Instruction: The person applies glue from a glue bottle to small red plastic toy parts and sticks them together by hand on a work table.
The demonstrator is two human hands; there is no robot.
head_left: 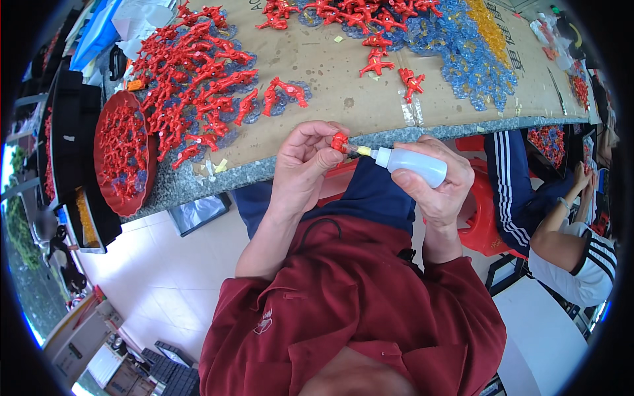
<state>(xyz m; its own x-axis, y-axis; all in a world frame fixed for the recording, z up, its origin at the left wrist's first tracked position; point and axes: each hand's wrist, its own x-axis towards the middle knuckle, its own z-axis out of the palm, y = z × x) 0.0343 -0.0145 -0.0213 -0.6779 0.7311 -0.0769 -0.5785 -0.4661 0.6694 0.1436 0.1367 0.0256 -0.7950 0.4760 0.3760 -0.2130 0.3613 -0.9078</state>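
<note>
My left hand [298, 166] pinches a small red plastic figure [339, 142] between thumb and fingers, just off the table's front edge. Most of the figure is hidden by the fingers. In my right hand [450, 181] lies a translucent white squeeze bottle [417, 167], tilted nearly level. Its thin nozzle, with a yellow band [364, 151] around it, points left and reaches the red figure; whether it touches cannot be made out. Beyond my hands, a single red figure [411, 84] lies on the cardboard-covered table [330, 86].
Many red figures [198, 79] with clear blue pieces cover the table's left side. A red dish [150, 173] holds more of them. Piles of translucent blue pieces [462, 59] and orange pieces [489, 30] lie at the back right. A co-worker [561, 244] sits at the right.
</note>
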